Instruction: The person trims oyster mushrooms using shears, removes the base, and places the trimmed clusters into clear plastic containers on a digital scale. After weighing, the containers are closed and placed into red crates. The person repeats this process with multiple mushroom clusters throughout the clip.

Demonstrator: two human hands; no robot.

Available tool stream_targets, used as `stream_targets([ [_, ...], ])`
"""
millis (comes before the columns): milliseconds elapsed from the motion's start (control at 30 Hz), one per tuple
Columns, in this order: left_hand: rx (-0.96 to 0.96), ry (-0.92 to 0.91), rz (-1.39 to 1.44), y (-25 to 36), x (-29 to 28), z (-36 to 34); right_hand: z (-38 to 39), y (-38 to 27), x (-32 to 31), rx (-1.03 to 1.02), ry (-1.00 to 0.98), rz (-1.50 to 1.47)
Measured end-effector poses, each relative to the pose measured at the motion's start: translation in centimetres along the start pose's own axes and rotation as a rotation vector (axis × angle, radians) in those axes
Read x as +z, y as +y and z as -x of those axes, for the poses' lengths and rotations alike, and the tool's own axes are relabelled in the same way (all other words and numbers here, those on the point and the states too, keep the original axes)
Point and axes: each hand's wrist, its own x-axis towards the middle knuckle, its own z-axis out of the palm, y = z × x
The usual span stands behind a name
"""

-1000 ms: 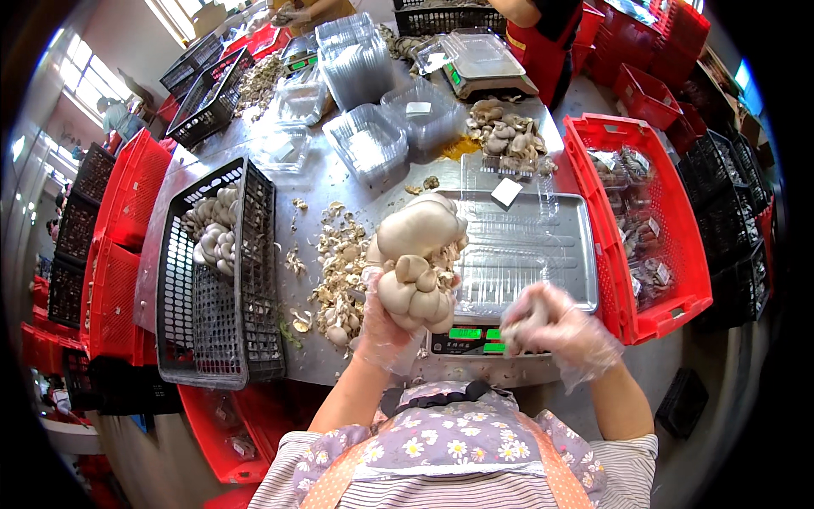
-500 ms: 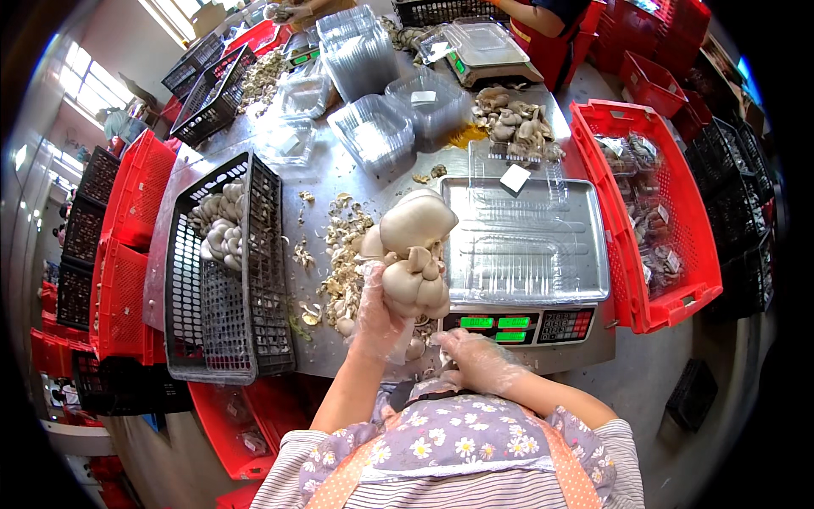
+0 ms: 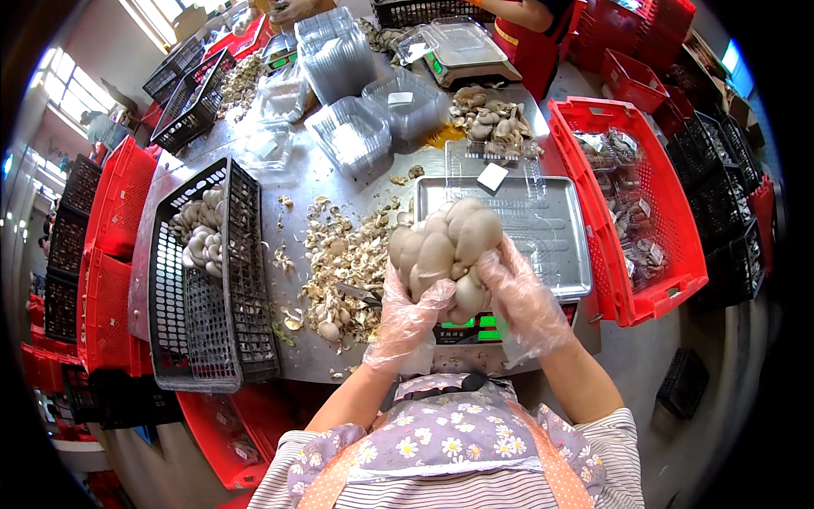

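Metal table (image 3: 318,181), fingers (image 3: 502,273) of left hand (image 3: 404,319) and right hand (image 3: 530,304) around plump greyish mushrooms (image 3: 439,248).

Underside of mushroom cluster (image 3: 445,242) out of sight; left hand (image 3: 407,318) and right hand (image 3: 530,305) cover parts of its sides, some fingertips hidden behind it. Scale display (image 3: 489,321) partly blocked, digits too small to read. Dark thing (image 3: 360,294) among trimmings (image 3: 343,254), partly behind left hand, kind unclear. Co-worker (image 3: 530,51) and black crate (image 3: 428,12) cut off by top edge. Red crate (image 3: 212,424) partly hidden under table (image 3: 318,182).
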Motion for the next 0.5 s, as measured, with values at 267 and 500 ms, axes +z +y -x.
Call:
stream_targets([
  [267,-0.043,-0.282,0.096,2.8,1.7,-1.3,-4.7,-3.4,-7.8,0.154,-0.107,-0.394],
  [500,-0.249,-0.211,0.287,1.0,3.3,1.0,-8.1,-4.7,-10.9,0.488,-0.164,-0.202],
])
